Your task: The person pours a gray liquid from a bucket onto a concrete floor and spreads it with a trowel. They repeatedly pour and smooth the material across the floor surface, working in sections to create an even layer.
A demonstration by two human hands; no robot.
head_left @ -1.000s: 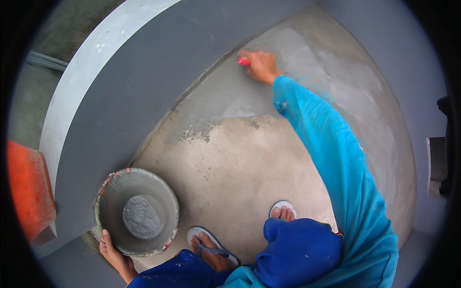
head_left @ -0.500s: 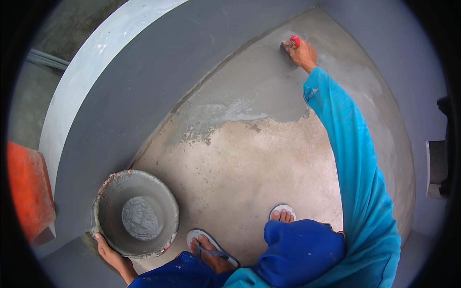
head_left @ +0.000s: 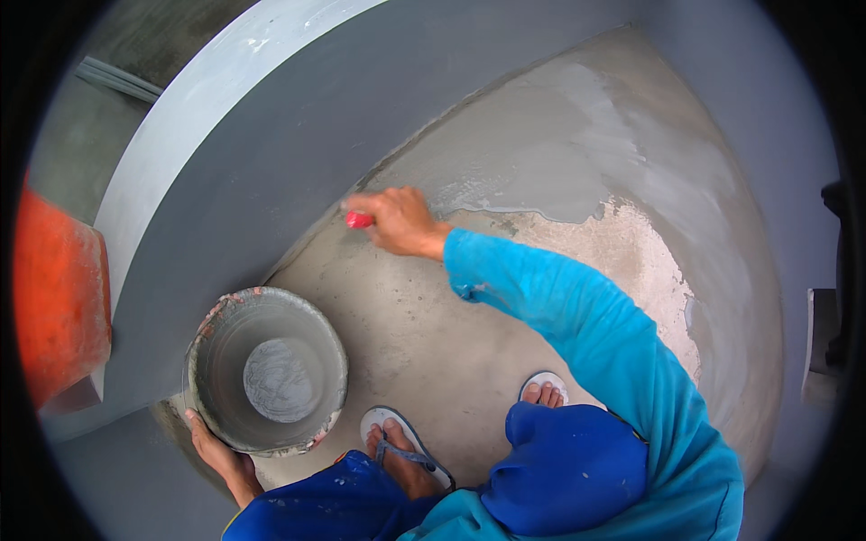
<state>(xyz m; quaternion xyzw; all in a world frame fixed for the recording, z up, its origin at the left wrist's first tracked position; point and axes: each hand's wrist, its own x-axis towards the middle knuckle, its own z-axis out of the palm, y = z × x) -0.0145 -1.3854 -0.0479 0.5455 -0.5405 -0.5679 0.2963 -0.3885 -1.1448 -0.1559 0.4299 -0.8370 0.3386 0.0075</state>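
My right hand (head_left: 397, 221) is closed round the red handle of a trowel (head_left: 358, 220), held near the foot of the grey wall on the left. Its blade is hidden beneath the hand. My left hand (head_left: 219, 453) grips the lower left side of a round, mortar-crusted bucket (head_left: 216, 388), tilted so that its inside shows. A small patch of wet grey cement mix (head_left: 278, 380) lies at the bottom. Beyond my right hand, a smooth wet cement coat (head_left: 541, 171) covers the far floor, with a ragged front edge.
Bare beige floor (head_left: 424, 334) lies between the coat and my sandalled feet (head_left: 406, 455). A low grey wall (head_left: 262, 162) with a white top curves along the left. Behind it stands an orange container (head_left: 63, 288). Another grey wall (head_left: 785, 162) rises at right.
My right hand has swung from the far corner of the floor back toward me and left, with the trowel. The mix in the bucket looks flatter. My left hand keeps its hold.
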